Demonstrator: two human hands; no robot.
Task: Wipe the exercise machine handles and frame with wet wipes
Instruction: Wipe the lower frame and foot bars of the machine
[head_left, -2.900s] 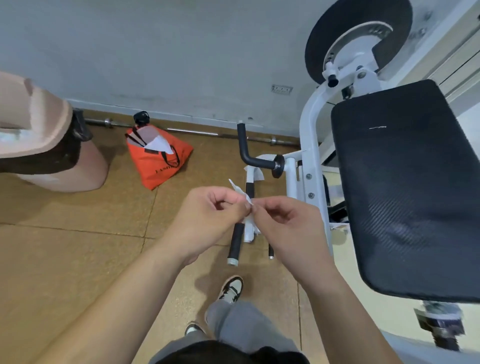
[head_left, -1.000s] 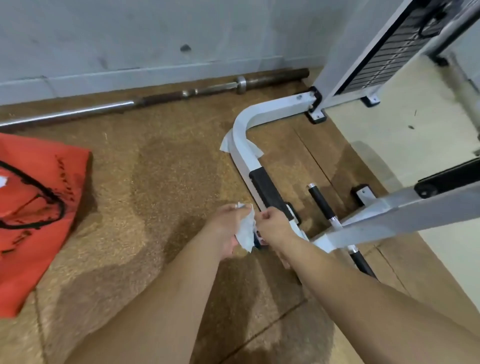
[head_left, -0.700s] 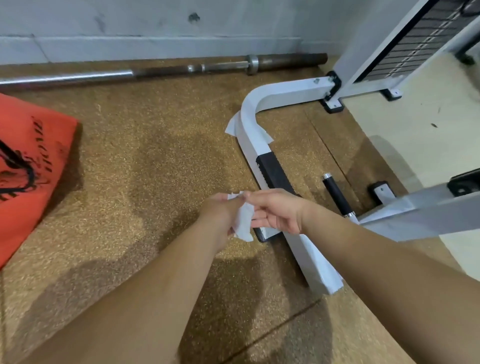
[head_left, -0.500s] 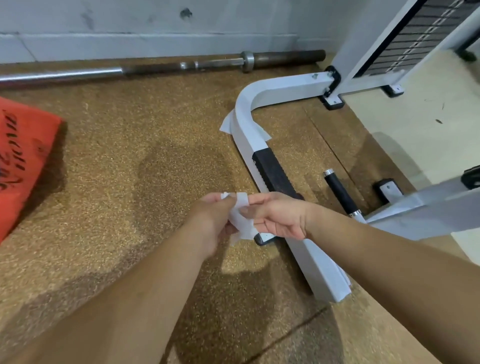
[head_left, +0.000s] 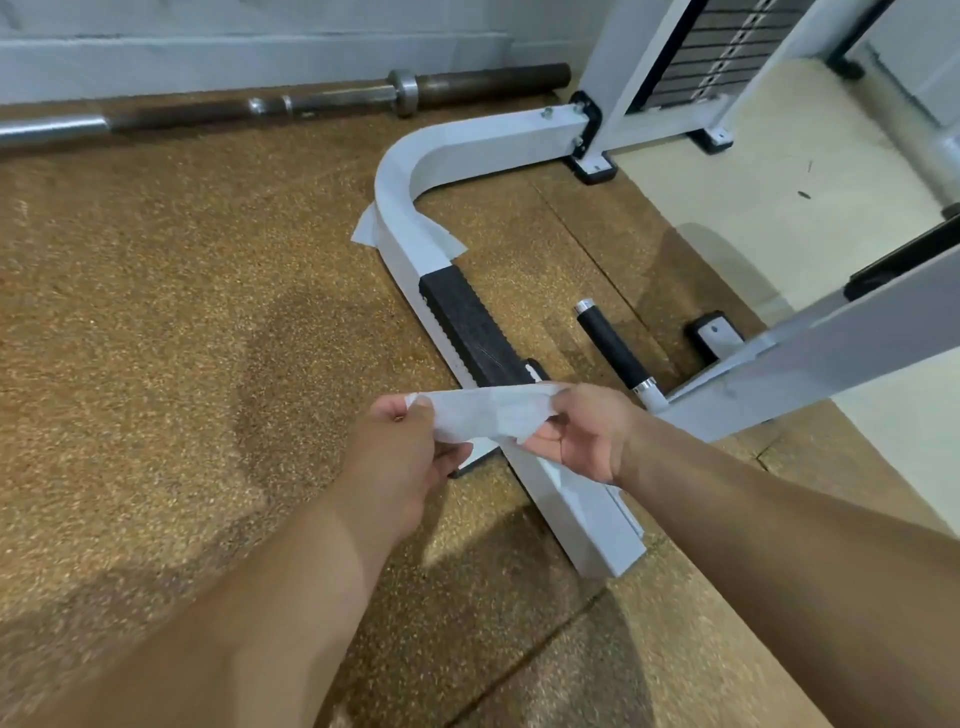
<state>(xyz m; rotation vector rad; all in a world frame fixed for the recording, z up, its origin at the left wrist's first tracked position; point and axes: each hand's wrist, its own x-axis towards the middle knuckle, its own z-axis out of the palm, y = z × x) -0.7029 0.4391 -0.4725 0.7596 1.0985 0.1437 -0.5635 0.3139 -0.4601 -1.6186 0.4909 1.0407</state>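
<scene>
the wet wipe (head_left: 491, 414), bunched half a second ago, is now stretched flat between the left hand (head_left: 410, 457) and right hand (head_left: 582, 436), both pinching its ends above the white frame (head_left: 587, 514), probably ready for wiping.

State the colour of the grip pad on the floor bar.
Black pad, on a white bar; head view.

Speckled brown rubber floor (head_left: 156, 312), pale wall (head_left: 208, 57) behind, steel barbell (head_left: 291, 106) along its base.

No legible text anywhere.
</scene>
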